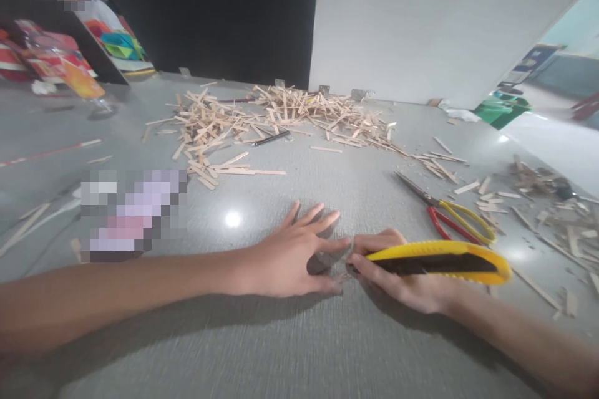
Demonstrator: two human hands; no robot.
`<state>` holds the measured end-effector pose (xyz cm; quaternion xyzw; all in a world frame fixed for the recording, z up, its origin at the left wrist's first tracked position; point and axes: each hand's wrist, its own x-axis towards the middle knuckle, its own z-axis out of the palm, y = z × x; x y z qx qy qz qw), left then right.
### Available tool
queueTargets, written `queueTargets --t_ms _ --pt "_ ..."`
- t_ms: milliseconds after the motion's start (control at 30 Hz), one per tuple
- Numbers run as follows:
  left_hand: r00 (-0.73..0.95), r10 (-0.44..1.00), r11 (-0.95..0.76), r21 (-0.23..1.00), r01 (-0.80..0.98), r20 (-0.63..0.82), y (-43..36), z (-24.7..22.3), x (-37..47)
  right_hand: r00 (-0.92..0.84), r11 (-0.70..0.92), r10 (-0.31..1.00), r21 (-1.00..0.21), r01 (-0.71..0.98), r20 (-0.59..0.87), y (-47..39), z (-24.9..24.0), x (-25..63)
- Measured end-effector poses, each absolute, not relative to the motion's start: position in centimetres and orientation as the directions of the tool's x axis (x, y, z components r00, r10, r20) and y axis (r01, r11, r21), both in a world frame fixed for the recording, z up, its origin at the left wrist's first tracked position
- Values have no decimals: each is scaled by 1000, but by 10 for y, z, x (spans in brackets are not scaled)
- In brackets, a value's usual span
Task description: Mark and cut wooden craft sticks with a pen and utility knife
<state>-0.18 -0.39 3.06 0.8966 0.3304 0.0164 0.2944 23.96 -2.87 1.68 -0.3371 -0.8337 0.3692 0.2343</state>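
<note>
My right hand (393,271) grips a yellow and black utility knife (449,260) low over the grey tabletop (224,349). Its handle points to the right, while the tip end lies by my left hand, where the blade is hard to make out. With fingers spread, my left hand (294,255) rests on the table just left of the knife. Something small and blurred lies between its thumb and the knife tip; I cannot tell what it is. Scissors (444,209) with one red and one yellow handle lie beyond my right hand.
Thin wooden sticks (322,112) are heaped at the back, with a dark pen (271,138) before them. Wood scraps (571,224) are scattered at right. A blurred-out lilac object (140,212) lies left. Black (210,12) and white (412,19) panels stand behind. A person is at far left.
</note>
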Motion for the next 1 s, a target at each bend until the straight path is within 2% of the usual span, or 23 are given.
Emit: queueTargets --t_ms 267,500,767,900,1000 --pt "781 618 -639 517 569 -95 -8 24 -3 -577 490 790 -779 391 207 -37 4 240" --pt "801 596 -681 489 544 -60 -11 21 -3 -674 607 671 -750 263 307 -32 7 237" --pt "786 614 -680 462 569 -65 -11 20 -2 -565 409 813 -829 382 141 -31 11 239" --pt "807 588 -694 479 537 -52 -12 20 -3 -561 272 828 -880 390 8 -29 13 240" --pt "812 581 -692 493 527 -52 -13 21 -4 -571 277 821 -884 377 14 -30 14 241"
